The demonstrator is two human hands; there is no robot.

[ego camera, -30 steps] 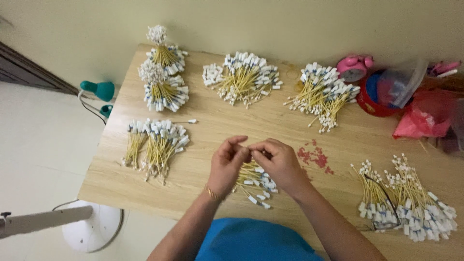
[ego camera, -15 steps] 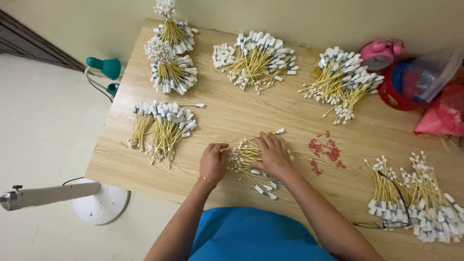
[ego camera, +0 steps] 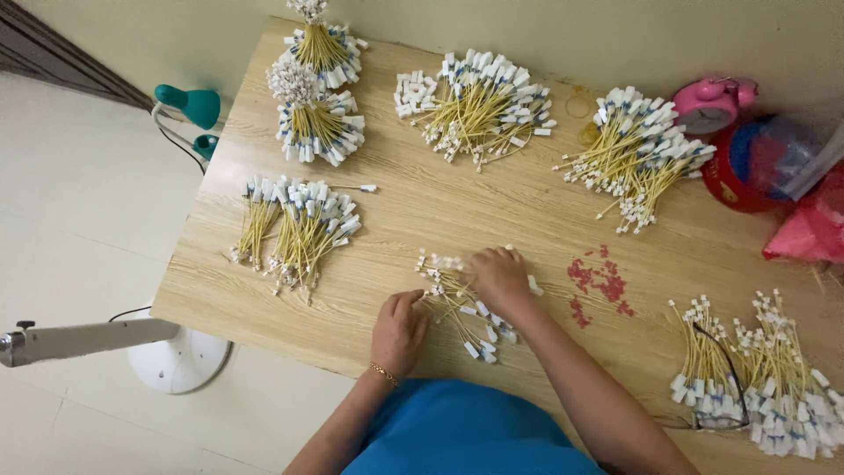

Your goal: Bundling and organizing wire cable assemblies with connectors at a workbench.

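The small loose pile of yellow wires with white end connectors (ego camera: 457, 303) lies on the wooden table (ego camera: 422, 211) near its front edge, just in front of the person, and both hands are on it. The right hand (ego camera: 498, 277) rests palm down on the upper part of the pile with the fingers curved over the wires, pressing and raking them; the left hand (ego camera: 400, 330) touches the lower left side, its fingers bent toward the wire ends. I cannot tell if either hand really pinches one wire. In my judgement the step in hand is gathering the loose wires so that they lie in the same direction, and the next move calls for aligning the white ends and closing the fingers around the whole bunch without leaving single pieces behind. Around this pile I count seven other heaps: two at the far left corner (ego camera: 315, 84), one on the left (ego camera: 294, 224), one at the far middle (ego camera: 479, 101), one at the far right (ego camera: 637, 158), and two at the near right (ego camera: 756, 378). There is also a patch of small red pieces (ego camera: 598, 286), one pink alarm clock (ego camera: 710, 101) and one green desk lamp (ego camera: 186, 105).
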